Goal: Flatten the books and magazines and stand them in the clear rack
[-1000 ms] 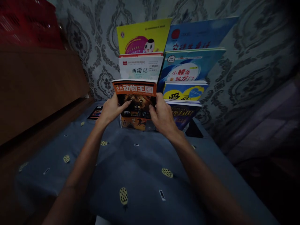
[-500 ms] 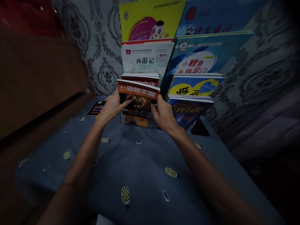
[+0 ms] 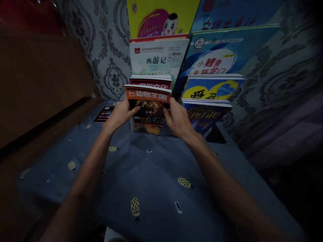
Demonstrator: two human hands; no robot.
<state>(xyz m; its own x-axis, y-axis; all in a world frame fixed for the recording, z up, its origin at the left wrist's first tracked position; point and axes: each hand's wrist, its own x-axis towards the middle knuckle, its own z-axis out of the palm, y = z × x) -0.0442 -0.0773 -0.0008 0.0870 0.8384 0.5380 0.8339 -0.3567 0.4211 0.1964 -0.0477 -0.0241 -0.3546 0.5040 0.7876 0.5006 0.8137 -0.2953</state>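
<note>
My left hand (image 3: 121, 113) and my right hand (image 3: 178, 117) grip the two side edges of an orange-and-black book (image 3: 149, 105) with a lion on its cover. Both thumbs lie on the front; the other fingers are mostly hidden behind it. The book stands upright at the front of the left column of books. Just behind it rises a dark red book (image 3: 151, 82), then a pale book (image 3: 156, 58) and a taller yellow book (image 3: 161, 16). Beneath the lion book, part of another orange cover (image 3: 145, 128) shows. A dark blue book (image 3: 205, 117) stands right of my right hand.
On the right, a blue-and-yellow book (image 3: 213, 88) and a teal book (image 3: 214, 57) stand in tiers. A small dark book (image 3: 103, 115) lies flat at left, and a black flat object (image 3: 216, 134) at right. Patterned cloth (image 3: 156, 174) covers the surface; a wooden cabinet (image 3: 42, 84) borders it.
The lion book has tilted slightly and sits a little more level, still between both hands. The view has shifted slightly; the other books keep their places.
</note>
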